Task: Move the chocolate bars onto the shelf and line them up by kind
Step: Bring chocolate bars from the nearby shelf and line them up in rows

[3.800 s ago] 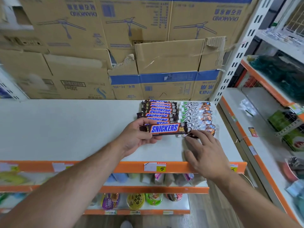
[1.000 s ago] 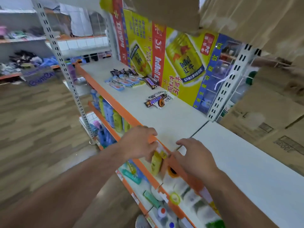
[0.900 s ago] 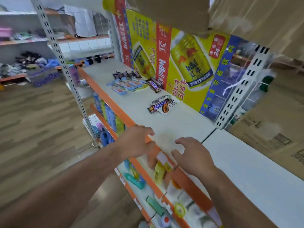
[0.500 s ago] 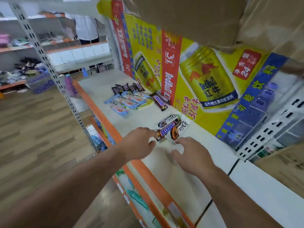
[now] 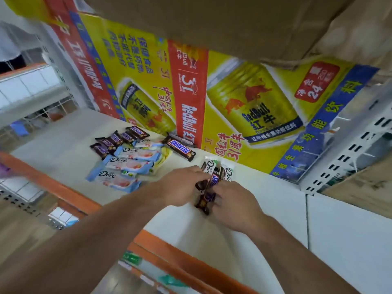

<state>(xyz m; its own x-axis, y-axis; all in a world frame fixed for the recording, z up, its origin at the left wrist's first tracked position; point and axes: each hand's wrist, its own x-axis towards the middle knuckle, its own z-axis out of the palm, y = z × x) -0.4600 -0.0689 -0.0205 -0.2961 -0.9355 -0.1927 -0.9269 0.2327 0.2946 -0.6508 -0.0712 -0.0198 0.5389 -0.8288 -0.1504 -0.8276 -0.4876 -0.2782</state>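
On the white shelf, seen from the head camera, both hands meet over a small mixed pile: the left hand and the right hand have their fingers curled around a Snickers bar, which stands tilted, its far end over two white Dove bars lying flat beneath and just behind it. Both hands appear to be pinching the bar — left at its near side, right at its lower end — though how firmly cannot be told through the blur. Further along the shelf lie the rest: a fan of small dark Snickers bars, three pale-blue Dove bars overlapping one another, and one full-size Snickers bar against the Red Bull poster. To do this pick-up well, I would judge it best to lift the Snickers clear with one hand and gather the white Dove bars with the other, so the kinds stay apart from the start. Slick wrappers slide — a grip across the width, not the crimped end, should hold better. The orange shelf edge is near, so anything nudged forward could drop.
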